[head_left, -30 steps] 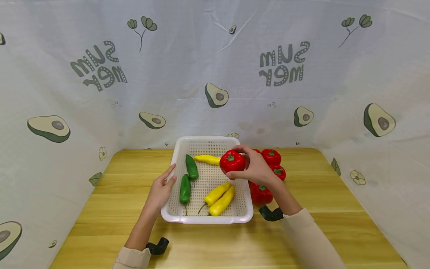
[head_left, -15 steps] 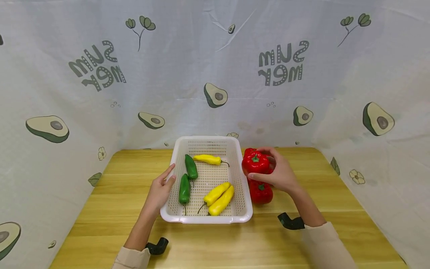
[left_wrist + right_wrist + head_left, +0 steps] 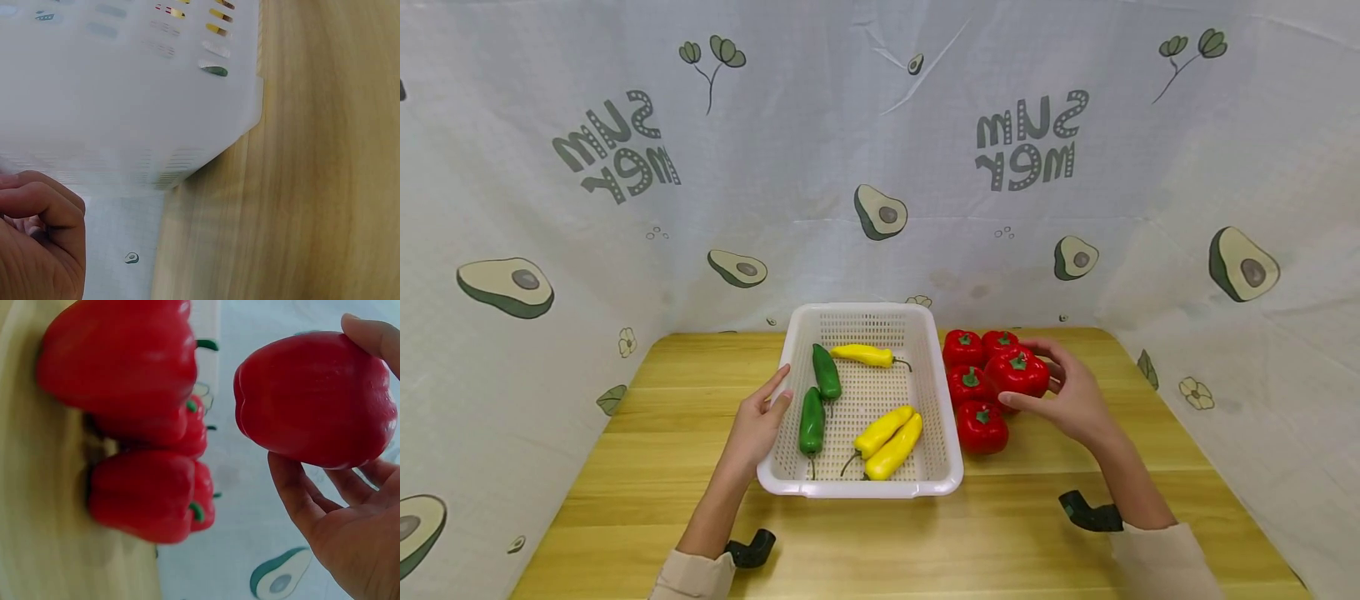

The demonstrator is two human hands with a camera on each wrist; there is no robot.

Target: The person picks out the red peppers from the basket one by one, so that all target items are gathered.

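Note:
My left hand (image 3: 756,429) grips the left rim of a white plastic basket (image 3: 861,492); in the left wrist view its fingers (image 3: 47,203) are curled beside the basket's wall. Inside lie two green peppers (image 3: 827,372) and three long yellow peppers (image 3: 863,356). Right of the basket, my right hand (image 3: 1073,402) holds a red bell pepper (image 3: 1017,372) between thumb and fingers. The right wrist view shows this pepper (image 3: 312,400) raised off the table, apart from several other red bell peppers (image 3: 140,494) standing close together.
The wooden table (image 3: 647,467) carries everything. A pale curtain (image 3: 820,167) printed with avocados hangs behind it and along both sides. The grouped bell peppers (image 3: 982,427) stand beside the basket's right wall. A black curved piece sits at each wrist.
My right hand has carried the red bell pepper from over the basket's right part rightward to the grouped bell peppers. My left hand and the basket have stayed in place.

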